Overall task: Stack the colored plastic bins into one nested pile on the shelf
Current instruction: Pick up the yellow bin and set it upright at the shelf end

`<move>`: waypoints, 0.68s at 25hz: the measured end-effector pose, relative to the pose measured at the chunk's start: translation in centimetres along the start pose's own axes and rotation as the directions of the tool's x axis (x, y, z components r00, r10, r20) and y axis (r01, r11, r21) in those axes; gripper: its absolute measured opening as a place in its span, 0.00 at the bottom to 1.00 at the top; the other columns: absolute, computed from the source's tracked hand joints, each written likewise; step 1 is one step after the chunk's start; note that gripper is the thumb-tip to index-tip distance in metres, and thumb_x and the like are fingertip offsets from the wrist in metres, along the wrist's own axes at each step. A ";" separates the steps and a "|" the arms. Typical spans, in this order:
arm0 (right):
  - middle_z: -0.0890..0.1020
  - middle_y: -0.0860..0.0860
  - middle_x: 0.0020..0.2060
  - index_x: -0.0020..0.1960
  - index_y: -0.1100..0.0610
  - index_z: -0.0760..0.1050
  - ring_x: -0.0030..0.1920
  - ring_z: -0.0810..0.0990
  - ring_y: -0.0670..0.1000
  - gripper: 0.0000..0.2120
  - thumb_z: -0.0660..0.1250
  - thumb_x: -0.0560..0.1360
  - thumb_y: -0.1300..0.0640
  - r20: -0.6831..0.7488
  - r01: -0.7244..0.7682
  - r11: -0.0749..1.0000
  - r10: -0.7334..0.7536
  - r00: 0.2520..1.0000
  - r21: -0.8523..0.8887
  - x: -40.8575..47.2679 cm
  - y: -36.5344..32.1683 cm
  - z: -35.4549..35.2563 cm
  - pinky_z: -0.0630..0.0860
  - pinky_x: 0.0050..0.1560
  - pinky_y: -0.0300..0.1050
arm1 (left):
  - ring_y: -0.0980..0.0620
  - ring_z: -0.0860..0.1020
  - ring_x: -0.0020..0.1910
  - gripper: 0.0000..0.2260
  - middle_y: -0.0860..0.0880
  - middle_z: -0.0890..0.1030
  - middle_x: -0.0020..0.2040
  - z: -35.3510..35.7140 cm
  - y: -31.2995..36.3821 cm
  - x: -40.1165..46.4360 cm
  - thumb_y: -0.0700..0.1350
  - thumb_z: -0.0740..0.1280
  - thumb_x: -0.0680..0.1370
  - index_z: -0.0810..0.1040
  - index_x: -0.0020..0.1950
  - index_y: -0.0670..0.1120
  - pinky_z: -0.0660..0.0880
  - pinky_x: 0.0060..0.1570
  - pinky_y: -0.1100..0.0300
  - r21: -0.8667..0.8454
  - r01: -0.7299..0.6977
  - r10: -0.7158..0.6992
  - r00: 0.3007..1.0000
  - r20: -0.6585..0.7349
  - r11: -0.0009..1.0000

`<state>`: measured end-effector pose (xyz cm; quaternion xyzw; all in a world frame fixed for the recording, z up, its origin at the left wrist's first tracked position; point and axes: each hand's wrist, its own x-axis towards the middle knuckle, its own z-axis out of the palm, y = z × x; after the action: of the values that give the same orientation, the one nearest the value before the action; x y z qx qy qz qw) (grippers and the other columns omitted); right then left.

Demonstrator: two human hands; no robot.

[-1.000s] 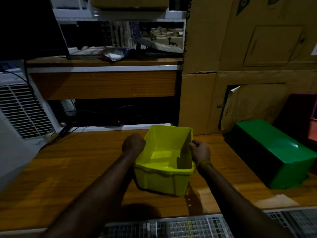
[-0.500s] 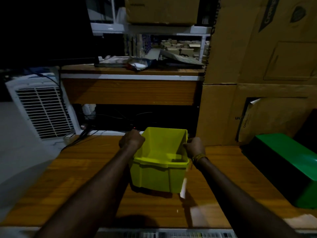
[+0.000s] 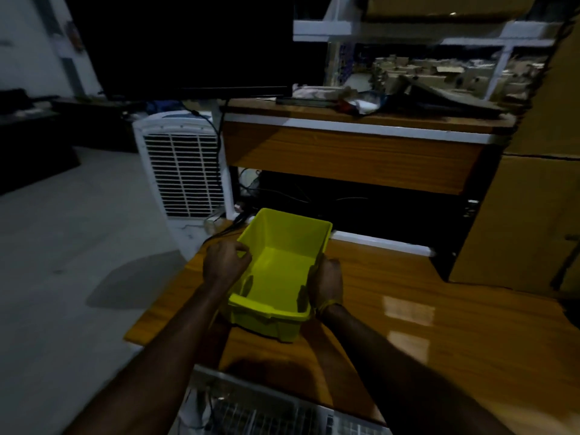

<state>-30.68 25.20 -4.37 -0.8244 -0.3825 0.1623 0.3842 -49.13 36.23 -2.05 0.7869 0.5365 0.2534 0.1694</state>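
Observation:
An empty yellow plastic bin (image 3: 279,271) stands upright near the left end of the wooden shelf surface (image 3: 439,324). My left hand (image 3: 224,265) grips its left rim, fingers curled over the edge. My right hand (image 3: 328,285) is pressed around its right wall. The bin's open top faces up and its inside is bare. No other colored bin is in view.
A white air cooler (image 3: 182,164) stands on the floor just left of the shelf end. A wooden desk panel (image 3: 351,158) with cables under it lies behind. Cardboard boxes (image 3: 530,221) rise at the right. A wire grille (image 3: 266,409) runs below the front edge.
The view has swung left; the green bin at the right has left the frame. The yellow bin, held in both hands, now sits near the shelf's left end.

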 end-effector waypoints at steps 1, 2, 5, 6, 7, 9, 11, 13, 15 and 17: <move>0.77 0.64 0.57 0.62 0.63 0.72 0.58 0.75 0.62 0.14 0.58 0.79 0.61 0.017 0.045 0.999 -0.044 0.999 -0.023 -0.3 -0.6 1.1 0.72 0.55 0.50 | 0.41 0.81 0.53 0.12 0.44 0.85 0.53 -0.5 -1.0 -0.1 0.51 0.69 0.72 0.85 0.52 0.50 0.76 0.52 0.49 -0.006 0.034 -0.034 0.999 -0.009 0.999; 0.76 0.64 0.57 0.63 0.64 0.72 0.59 0.73 0.63 0.15 0.58 0.79 0.62 0.046 0.094 0.994 -0.091 0.995 -0.054 -0.4 -0.9 2.1 0.71 0.55 0.51 | 0.40 0.80 0.53 0.11 0.43 0.84 0.53 -1.0 -1.8 -0.1 0.50 0.70 0.71 0.85 0.52 0.51 0.75 0.52 0.49 -0.014 0.068 -0.068 0.997 -0.025 0.998; 0.74 0.65 0.59 0.68 0.66 0.68 0.61 0.72 0.64 0.18 0.59 0.79 0.61 0.111 0.148 0.983 -0.136 0.985 -0.108 -0.9 -2.1 4.3 0.71 0.58 0.52 | 0.39 0.79 0.55 0.15 0.43 0.84 0.54 -1.6 -4.5 0.1 0.54 0.67 0.67 0.85 0.50 0.54 0.74 0.58 0.49 -0.011 0.110 -0.110 0.993 -0.039 0.994; 0.73 0.65 0.62 0.69 0.65 0.67 0.63 0.71 0.64 0.20 0.59 0.80 0.60 0.122 0.152 0.982 -0.138 0.983 -0.111 -1.1 -2.5 5.0 0.70 0.61 0.52 | 0.39 0.79 0.55 0.17 0.44 0.84 0.54 -1.6 -5.4 0.3 0.57 0.64 0.66 0.84 0.50 0.55 0.73 0.59 0.48 0.002 0.119 -0.119 0.992 -0.030 0.993; 0.71 0.65 0.65 0.71 0.64 0.66 0.65 0.70 0.64 0.21 0.59 0.80 0.59 0.133 0.169 0.978 -0.153 0.979 -0.125 -1.5 -2.9 5.6 0.69 0.64 0.53 | 0.39 0.79 0.56 0.18 0.45 0.83 0.54 -1.6 -6.3 0.6 0.58 0.63 0.65 0.84 0.50 0.57 0.73 0.59 0.48 0.017 0.133 -0.133 0.991 -0.015 0.991; 0.66 0.64 0.71 0.74 0.62 0.62 0.69 0.66 0.64 0.23 0.57 0.81 0.57 0.174 0.232 0.955 -0.201 0.964 -0.187 -2.2 -3.2 6.4 0.66 0.69 0.54 | 0.39 0.78 0.56 0.18 0.44 0.82 0.55 -1.2 -7.6 1.0 0.58 0.63 0.65 0.83 0.51 0.57 0.72 0.59 0.48 0.062 0.138 -0.139 0.990 0.008 0.988; 0.62 0.64 0.74 0.75 0.61 0.62 0.72 0.62 0.64 0.23 0.55 0.82 0.56 0.217 0.282 0.926 -0.230 0.949 -0.251 -2.7 -3.0 7.1 0.64 0.70 0.54 | 0.38 0.77 0.57 0.19 0.42 0.81 0.55 -0.9 -8.3 1.1 0.57 0.63 0.65 0.83 0.52 0.57 0.71 0.59 0.48 0.082 0.137 -0.139 0.990 0.015 0.987; 0.58 0.64 0.75 0.74 0.58 0.65 0.71 0.63 0.64 0.21 0.55 0.82 0.54 0.231 0.312 0.905 -0.250 0.940 -0.289 -2.8 -2.7 7.6 0.64 0.70 0.52 | 0.38 0.76 0.56 0.19 0.42 0.80 0.55 -0.5 -8.8 1.2 0.57 0.63 0.65 0.83 0.52 0.57 0.71 0.58 0.47 0.098 0.140 -0.143 0.990 0.021 0.985; 0.56 0.63 0.76 0.72 0.55 0.68 0.69 0.65 0.64 0.20 0.56 0.81 0.52 0.244 0.341 0.879 -0.269 0.932 -0.334 -2.9 -2.7 8.0 0.64 0.69 0.51 | 0.38 0.75 0.57 0.19 0.42 0.79 0.54 -0.2 -9.1 1.2 0.56 0.63 0.66 0.83 0.53 0.55 0.71 0.58 0.47 0.130 0.137 -0.140 0.990 0.021 0.982; 0.55 0.63 0.77 0.71 0.54 0.69 0.69 0.64 0.65 0.20 0.58 0.80 0.50 0.243 0.357 0.857 -0.282 0.928 -0.370 -3.1 -2.7 8.4 0.66 0.68 0.54 | 0.37 0.74 0.57 0.16 0.41 0.78 0.56 -0.1 -9.0 0.9 0.53 0.66 0.69 0.83 0.55 0.53 0.71 0.58 0.47 0.199 0.133 -0.140 0.990 0.017 0.971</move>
<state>-38.77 28.26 -7.82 -0.7929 -0.5728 0.0863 0.1891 -55.72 40.40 -6.61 0.7648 0.6092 0.1748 0.1158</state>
